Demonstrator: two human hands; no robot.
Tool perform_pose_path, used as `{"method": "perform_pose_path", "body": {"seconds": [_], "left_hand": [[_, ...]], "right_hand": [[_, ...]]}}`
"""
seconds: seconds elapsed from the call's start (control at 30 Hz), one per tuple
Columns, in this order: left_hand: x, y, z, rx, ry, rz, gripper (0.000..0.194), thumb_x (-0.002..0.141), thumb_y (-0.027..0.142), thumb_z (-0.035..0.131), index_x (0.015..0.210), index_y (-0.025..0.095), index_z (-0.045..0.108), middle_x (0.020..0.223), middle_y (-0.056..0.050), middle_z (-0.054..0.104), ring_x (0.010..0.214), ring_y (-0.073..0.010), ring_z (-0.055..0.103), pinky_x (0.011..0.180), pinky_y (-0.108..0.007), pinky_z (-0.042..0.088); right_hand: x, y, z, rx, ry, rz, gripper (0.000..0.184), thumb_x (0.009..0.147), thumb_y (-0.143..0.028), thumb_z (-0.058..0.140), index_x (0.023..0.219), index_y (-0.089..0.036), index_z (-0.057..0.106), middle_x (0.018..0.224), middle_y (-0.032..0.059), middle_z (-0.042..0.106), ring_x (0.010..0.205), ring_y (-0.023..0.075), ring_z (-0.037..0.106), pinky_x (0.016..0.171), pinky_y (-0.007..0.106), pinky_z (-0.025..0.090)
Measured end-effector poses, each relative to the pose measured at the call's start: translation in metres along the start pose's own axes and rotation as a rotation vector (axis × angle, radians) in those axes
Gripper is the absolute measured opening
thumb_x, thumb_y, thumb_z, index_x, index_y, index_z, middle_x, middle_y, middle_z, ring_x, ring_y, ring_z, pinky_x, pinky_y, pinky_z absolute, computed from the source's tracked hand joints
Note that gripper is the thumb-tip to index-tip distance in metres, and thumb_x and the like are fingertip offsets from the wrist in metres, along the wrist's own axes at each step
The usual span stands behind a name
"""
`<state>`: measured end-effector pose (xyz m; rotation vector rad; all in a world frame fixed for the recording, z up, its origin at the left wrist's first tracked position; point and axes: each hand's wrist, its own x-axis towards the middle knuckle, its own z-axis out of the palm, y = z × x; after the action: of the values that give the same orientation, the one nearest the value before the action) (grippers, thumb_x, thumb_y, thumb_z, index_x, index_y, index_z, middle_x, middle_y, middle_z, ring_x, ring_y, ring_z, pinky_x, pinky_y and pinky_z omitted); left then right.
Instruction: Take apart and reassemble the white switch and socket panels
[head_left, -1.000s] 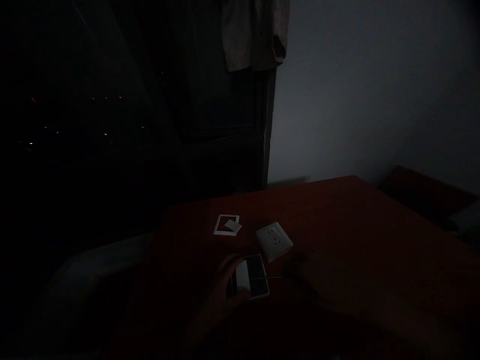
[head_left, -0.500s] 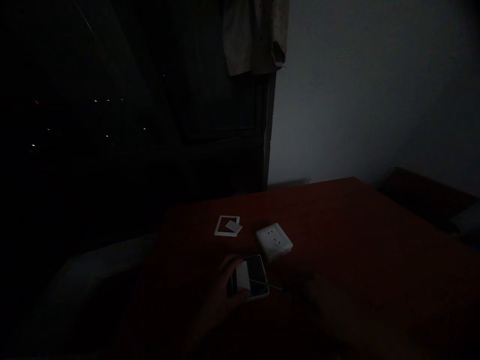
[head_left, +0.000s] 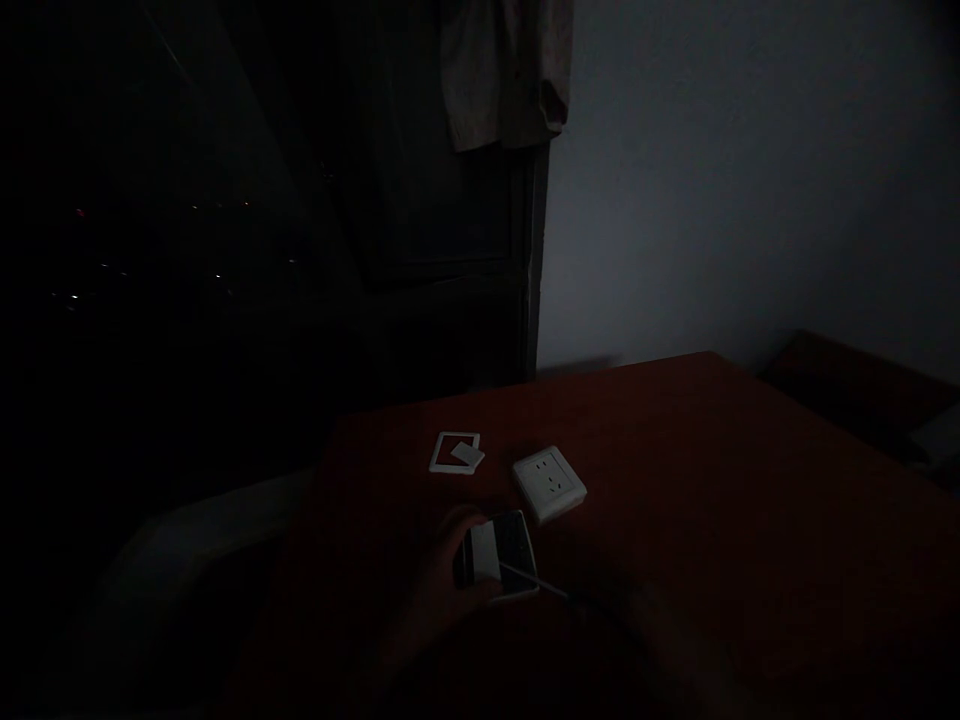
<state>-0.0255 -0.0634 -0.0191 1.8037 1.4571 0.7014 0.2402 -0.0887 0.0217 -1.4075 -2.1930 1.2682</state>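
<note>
My left hand [head_left: 450, 575] pinches a dark switch box with a white panel [head_left: 516, 555] by its sides near the tabletop's [head_left: 637, 420] front; a thin metal shaft [head_left: 536, 580] reaches its panel from my right hand [head_left: 630, 605], whose grip I cannot make out in shadow. Beyond, toward the far edge, lie a wall socket [head_left: 550, 484] and a white frame [head_left: 441, 468].

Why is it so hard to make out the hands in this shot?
Head view: very dim overall; the right hand nearly melts into shadow, the left hand shows only faintly, while the white socket and pale wall stand out.
</note>
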Motion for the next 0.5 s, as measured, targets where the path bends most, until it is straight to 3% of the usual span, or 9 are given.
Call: {"method": "perform_pose_path", "body": {"seconds": [0.13, 0.27, 0.37, 0.5], "left_hand": [[0.014, -0.006, -0.012, 0.062, 0.115, 0.045, 0.053, 0.069, 0.026, 0.07, 0.12, 0.026, 0.055, 0.133, -0.006, 0.046, 0.124, -0.0279, 0.045, 0.105, -0.043, 0.038], [0.047, -0.021, -0.033, 0.218, 0.261, 0.033, 0.046, 0.075, 0.027, 0.064, 0.12, 0.024, 0.054, 0.127, -0.006, 0.048, 0.122, -0.0261, 0.048, 0.104, -0.042, 0.038], [0.074, -0.033, -0.045, 0.275, 0.242, 0.035, 0.052, 0.076, 0.025, 0.062, 0.126, 0.017, 0.049, 0.13, -0.011, 0.048, 0.122, -0.0283, 0.048, 0.102, -0.044, 0.04], [0.096, -0.044, -0.049, 0.29, 0.231, 0.064, 0.053, 0.076, 0.021, 0.061, 0.128, 0.017, 0.047, 0.131, -0.011, 0.052, 0.123, -0.0286, 0.048, 0.105, -0.046, 0.037]], "right_hand": [[-0.003, 0.01, 0.005, 0.001, 0.041, 0.023, 0.035, 0.092, -0.033, 0.04, 0.113, -0.025, 0.066, 0.111, 0.0056, 0.071, 0.096, 0.0217, 0.067, 0.083, 0.03, 0.05], [-0.005, 0.017, 0.007, 0.017, 0.09, 0.021, 0.036, 0.092, -0.036, 0.041, 0.116, -0.025, 0.065, 0.112, 0.0061, 0.07, 0.099, 0.0237, 0.066, 0.086, 0.033, 0.05], [-0.005, 0.018, 0.007, 0.046, 0.094, 0.06, 0.037, 0.092, -0.04, 0.04, 0.116, -0.026, 0.065, 0.114, 0.0058, 0.07, 0.101, 0.024, 0.065, 0.086, 0.033, 0.05], [-0.005, 0.024, 0.009, 0.035, 0.125, 0.065, 0.039, 0.093, -0.041, 0.039, 0.121, -0.026, 0.063, 0.119, 0.0059, 0.067, 0.108, 0.0246, 0.063, 0.094, 0.036, 0.046]]}}
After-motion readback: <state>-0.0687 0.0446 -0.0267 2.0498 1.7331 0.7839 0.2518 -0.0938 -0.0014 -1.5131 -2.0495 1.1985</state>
